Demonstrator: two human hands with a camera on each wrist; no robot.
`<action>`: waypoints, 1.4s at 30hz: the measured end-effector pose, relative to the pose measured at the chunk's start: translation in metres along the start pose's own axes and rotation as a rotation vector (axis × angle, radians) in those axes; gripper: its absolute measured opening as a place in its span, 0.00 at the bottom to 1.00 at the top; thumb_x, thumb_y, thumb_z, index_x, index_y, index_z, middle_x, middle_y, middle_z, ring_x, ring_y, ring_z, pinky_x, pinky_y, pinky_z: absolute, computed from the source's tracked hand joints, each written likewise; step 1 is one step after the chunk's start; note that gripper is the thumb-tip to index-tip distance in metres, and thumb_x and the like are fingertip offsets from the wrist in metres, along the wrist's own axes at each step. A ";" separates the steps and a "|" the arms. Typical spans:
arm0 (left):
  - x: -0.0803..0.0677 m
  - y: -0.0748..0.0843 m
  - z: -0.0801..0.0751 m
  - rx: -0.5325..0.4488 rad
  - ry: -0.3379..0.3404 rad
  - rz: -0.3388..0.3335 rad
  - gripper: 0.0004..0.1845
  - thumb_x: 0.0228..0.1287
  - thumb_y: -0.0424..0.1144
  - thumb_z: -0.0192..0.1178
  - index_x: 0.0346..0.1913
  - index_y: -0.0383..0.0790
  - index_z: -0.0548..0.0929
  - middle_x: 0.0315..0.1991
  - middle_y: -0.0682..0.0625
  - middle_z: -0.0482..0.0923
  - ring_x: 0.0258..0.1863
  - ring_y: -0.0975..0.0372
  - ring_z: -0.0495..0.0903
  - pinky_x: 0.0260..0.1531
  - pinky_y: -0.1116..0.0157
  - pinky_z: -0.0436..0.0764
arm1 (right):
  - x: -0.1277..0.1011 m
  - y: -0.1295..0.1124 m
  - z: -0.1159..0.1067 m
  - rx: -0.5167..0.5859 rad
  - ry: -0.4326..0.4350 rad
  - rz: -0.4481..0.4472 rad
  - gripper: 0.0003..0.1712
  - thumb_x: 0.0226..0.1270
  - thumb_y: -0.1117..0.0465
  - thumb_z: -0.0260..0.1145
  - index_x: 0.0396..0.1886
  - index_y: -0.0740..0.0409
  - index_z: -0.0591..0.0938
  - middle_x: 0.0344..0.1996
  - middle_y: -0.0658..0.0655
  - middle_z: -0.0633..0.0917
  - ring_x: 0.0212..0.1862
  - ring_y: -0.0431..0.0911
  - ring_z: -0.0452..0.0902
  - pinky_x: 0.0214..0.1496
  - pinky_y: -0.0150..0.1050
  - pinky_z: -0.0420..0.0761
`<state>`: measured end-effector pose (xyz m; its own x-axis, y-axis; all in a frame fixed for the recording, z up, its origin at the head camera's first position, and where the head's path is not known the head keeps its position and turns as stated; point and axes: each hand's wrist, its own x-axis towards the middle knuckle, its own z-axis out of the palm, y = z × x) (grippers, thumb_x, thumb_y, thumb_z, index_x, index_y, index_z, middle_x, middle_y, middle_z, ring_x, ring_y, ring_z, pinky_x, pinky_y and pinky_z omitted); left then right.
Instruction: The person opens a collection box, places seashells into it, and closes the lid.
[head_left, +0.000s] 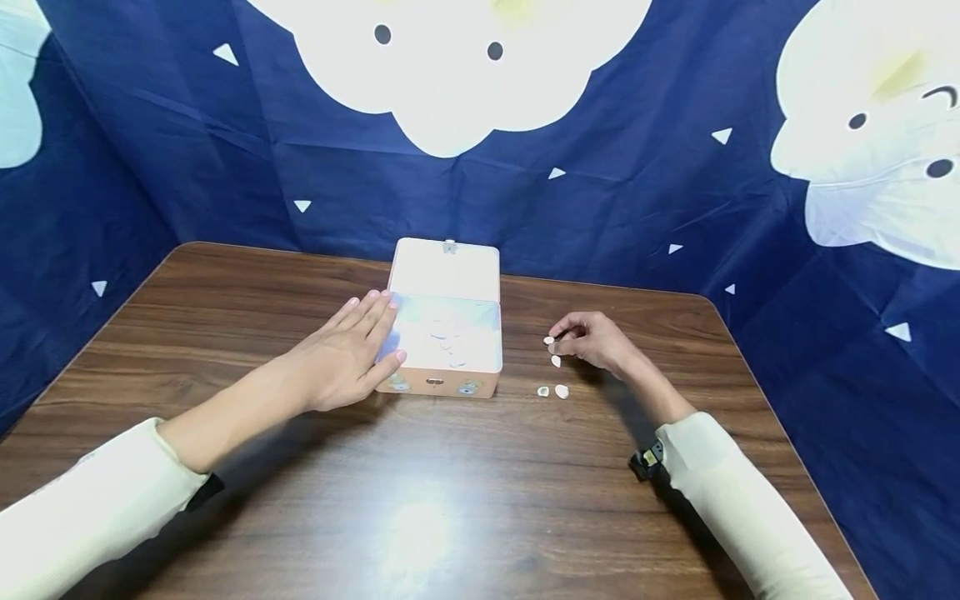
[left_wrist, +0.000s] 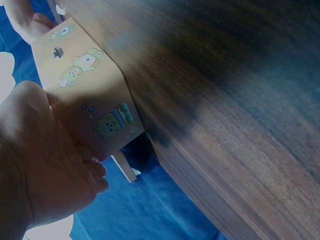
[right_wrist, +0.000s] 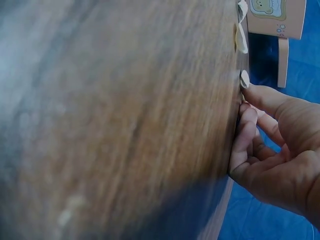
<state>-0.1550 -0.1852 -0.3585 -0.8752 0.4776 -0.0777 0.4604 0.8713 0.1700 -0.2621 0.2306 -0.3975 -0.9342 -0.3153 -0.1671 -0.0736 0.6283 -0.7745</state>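
- Wooden table (head_left: 450, 500) seen from above, blue cloth (head_left: 615, 208) with white cartoon shapes behind.
- Pink box (head_left: 447, 358) mid-table, lid (head_left: 446, 268) raised at the back, small pale pieces faintly visible inside.
- Left hand (head_left: 347, 354) laid flat against the box's left side, fingers (head_left: 371, 310) straight and together, thumb near the front corner; steadying, not gripping.
- Left wrist view: bear stickers on the box front (left_wrist: 85, 90), palm (left_wrist: 40, 165) pressed to its end.
- Right hand (head_left: 592, 337) resting on the table to the right of the box, well apart from it, fingers curled.
- One shell (head_left: 549, 340) touching the fingertips; right wrist view shows this shell (right_wrist: 244, 79) at the tip of a finger (right_wrist: 265, 97), seemingly pinched, though the thumb's hold is hard to tell.
- A second shell (head_left: 556, 361) just below the fingertips, apart from them.
- Two more shells (head_left: 552, 391) lying side by side nearer the body, close to the box's front right corner, untouched.
- Judged best handling: light pinch on one shell only, wrist lifted clear of the neighbours, left palm kept firm so the box does not slide.
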 end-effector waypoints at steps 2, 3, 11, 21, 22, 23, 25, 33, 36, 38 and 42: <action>0.000 0.000 -0.001 -0.001 -0.001 0.002 0.45 0.94 0.62 0.36 0.91 0.27 0.47 0.94 0.33 0.40 0.95 0.38 0.38 0.94 0.36 0.43 | -0.001 -0.001 0.001 -0.004 0.006 -0.005 0.15 0.70 0.67 0.80 0.53 0.68 0.90 0.33 0.49 0.89 0.36 0.40 0.76 0.37 0.30 0.73; 0.000 0.000 -0.001 -0.001 -0.001 0.003 0.45 0.94 0.62 0.36 0.91 0.27 0.47 0.94 0.33 0.41 0.95 0.38 0.38 0.94 0.36 0.43 | -0.001 -0.001 0.001 -0.004 0.007 -0.009 0.15 0.70 0.67 0.80 0.53 0.69 0.90 0.33 0.50 0.89 0.36 0.40 0.77 0.37 0.30 0.73; 0.000 0.001 0.000 0.000 0.009 0.012 0.45 0.94 0.61 0.37 0.91 0.26 0.48 0.93 0.32 0.41 0.94 0.37 0.39 0.93 0.35 0.44 | -0.002 -0.001 0.000 -0.004 0.000 -0.009 0.14 0.70 0.67 0.79 0.51 0.70 0.90 0.35 0.52 0.90 0.37 0.39 0.79 0.39 0.29 0.76; 0.001 0.002 0.000 0.005 0.006 0.019 0.45 0.94 0.61 0.36 0.91 0.26 0.48 0.93 0.32 0.42 0.94 0.37 0.39 0.93 0.36 0.43 | -0.003 -0.001 -0.005 0.016 -0.015 0.047 0.13 0.71 0.66 0.79 0.51 0.69 0.89 0.32 0.48 0.86 0.33 0.41 0.77 0.34 0.29 0.77; 0.001 0.002 0.000 0.005 0.005 0.018 0.45 0.94 0.61 0.36 0.91 0.26 0.48 0.93 0.32 0.42 0.94 0.37 0.39 0.93 0.36 0.43 | -0.003 -0.001 -0.005 0.023 -0.017 0.049 0.14 0.71 0.66 0.79 0.51 0.69 0.89 0.32 0.47 0.86 0.34 0.41 0.77 0.35 0.29 0.77; 0.001 0.002 0.000 0.005 0.005 0.017 0.45 0.94 0.61 0.36 0.91 0.26 0.48 0.93 0.32 0.41 0.94 0.37 0.39 0.93 0.36 0.43 | -0.003 0.000 -0.005 0.032 -0.018 0.050 0.14 0.72 0.66 0.79 0.51 0.69 0.89 0.32 0.48 0.86 0.34 0.41 0.77 0.35 0.29 0.78; 0.000 0.002 0.000 0.002 0.011 0.018 0.45 0.94 0.61 0.37 0.91 0.25 0.48 0.93 0.31 0.42 0.94 0.36 0.40 0.93 0.35 0.44 | -0.003 0.000 -0.004 0.045 -0.021 0.049 0.14 0.72 0.66 0.79 0.52 0.69 0.88 0.33 0.48 0.86 0.34 0.41 0.78 0.35 0.29 0.79; -0.001 0.002 0.001 0.013 0.010 0.017 0.45 0.94 0.61 0.37 0.91 0.25 0.48 0.93 0.31 0.42 0.94 0.37 0.40 0.93 0.36 0.45 | -0.005 -0.004 -0.003 0.078 -0.016 0.044 0.14 0.74 0.66 0.77 0.52 0.70 0.87 0.33 0.49 0.87 0.32 0.41 0.82 0.35 0.30 0.82; -0.001 0.002 0.000 0.015 0.013 0.020 0.45 0.94 0.61 0.37 0.91 0.25 0.48 0.93 0.31 0.43 0.94 0.36 0.41 0.93 0.35 0.45 | -0.006 -0.007 -0.002 0.077 -0.002 0.034 0.14 0.74 0.64 0.77 0.52 0.70 0.87 0.34 0.49 0.88 0.32 0.41 0.83 0.36 0.31 0.84; -0.001 0.002 0.000 0.019 0.015 0.020 0.45 0.94 0.61 0.37 0.90 0.25 0.48 0.93 0.31 0.43 0.94 0.36 0.41 0.93 0.35 0.45 | -0.006 -0.008 -0.002 0.072 0.008 0.026 0.15 0.75 0.63 0.77 0.52 0.69 0.87 0.35 0.50 0.89 0.33 0.42 0.84 0.37 0.31 0.86; 0.000 0.001 0.000 0.024 0.022 0.018 0.45 0.94 0.61 0.38 0.90 0.25 0.49 0.93 0.31 0.43 0.94 0.36 0.41 0.93 0.36 0.45 | -0.007 -0.014 -0.003 0.066 0.026 -0.001 0.16 0.75 0.62 0.77 0.53 0.69 0.88 0.37 0.53 0.90 0.35 0.42 0.85 0.38 0.33 0.88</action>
<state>-0.1543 -0.1844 -0.3583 -0.8696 0.4909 -0.0533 0.4794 0.8651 0.1476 -0.2559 0.2262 -0.3838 -0.9429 -0.2967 -0.1515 -0.0516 0.5793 -0.8135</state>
